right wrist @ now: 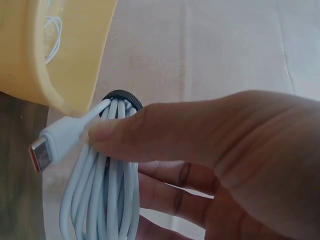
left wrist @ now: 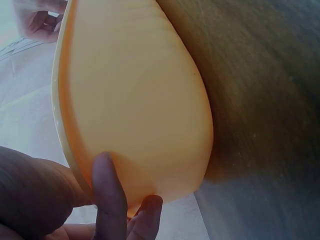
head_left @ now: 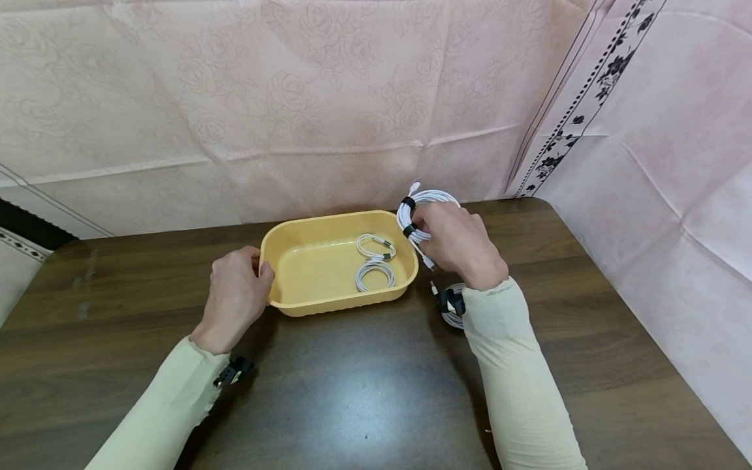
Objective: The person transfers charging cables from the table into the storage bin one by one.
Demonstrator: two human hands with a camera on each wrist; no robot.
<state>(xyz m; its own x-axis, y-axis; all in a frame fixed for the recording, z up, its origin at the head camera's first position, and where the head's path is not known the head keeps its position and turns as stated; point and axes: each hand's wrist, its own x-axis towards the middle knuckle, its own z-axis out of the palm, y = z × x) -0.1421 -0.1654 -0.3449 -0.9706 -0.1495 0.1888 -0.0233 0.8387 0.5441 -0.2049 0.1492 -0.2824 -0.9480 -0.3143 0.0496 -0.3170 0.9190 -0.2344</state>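
A yellow plastic tub (head_left: 305, 307) stands on the dark wooden table (head_left: 364, 391). Two coiled white cables (head_left: 376, 261) lie inside it at the right. My left hand (head_left: 237, 294) grips the tub's left rim (left wrist: 67, 150), fingers curled round its edge. My right hand (head_left: 458, 245) holds a coiled white cable (head_left: 420, 205) bound with black straps, just above the tub's right far corner. In the right wrist view the thumb presses the cable bundle (right wrist: 105, 190), and its plug (right wrist: 50, 147) sticks out left. Another coiled cable (head_left: 451, 307) lies on the table under my right wrist.
Pink floral cloth (head_left: 294, 98) hangs behind the table and along the right side. The table's far edge meets the cloth just behind the tub.
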